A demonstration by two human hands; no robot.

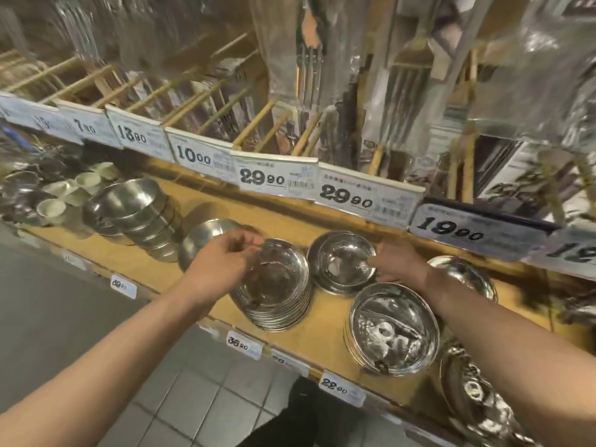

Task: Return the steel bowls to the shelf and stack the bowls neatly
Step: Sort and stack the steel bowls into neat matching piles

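Both arms reach in over the wooden shelf (pixel 206 295), steel bowls spread along it. Left hand (pixel 222 262) hovers at the far-left rim of a tall stack of shallow bowls (pixel 277 295), fingers curled loosely together; looks like it's at the top bowl's rim, but motion blur means can't tell if it's actually gripping. Right hand (pixel 398 261) sits at the right edge of the nested pair of bowls (pixel 345 262) toward the back, fingertips touching the upper bowl's rim, thumb side hidden, so can't tell if it's clamped or just resting there. That pair = smaller bowl sitting inside a wider one, both empty & shiny.

Nearer the front edge, a deeper stack of bowls (pixel 392 329) w/ a glare-filled top bowl, nothing inside but reflections. Just left of the left hand, a single upturned bowl (pixel 209 237), partly covered by the wrist. Further left, a leaning stack of bowls (pixel 142 214), tilted toward the aisle, approx five or six deep. Beyond it, small pale cups (pixel 51 209) clustered at the shelf's far end. Another steel bowl (pixel 464 275) peeks out behind the right forearm.

Price tags (pixel 277 180) line the upper shelf edge, packaged cutlery hanging above, blurred
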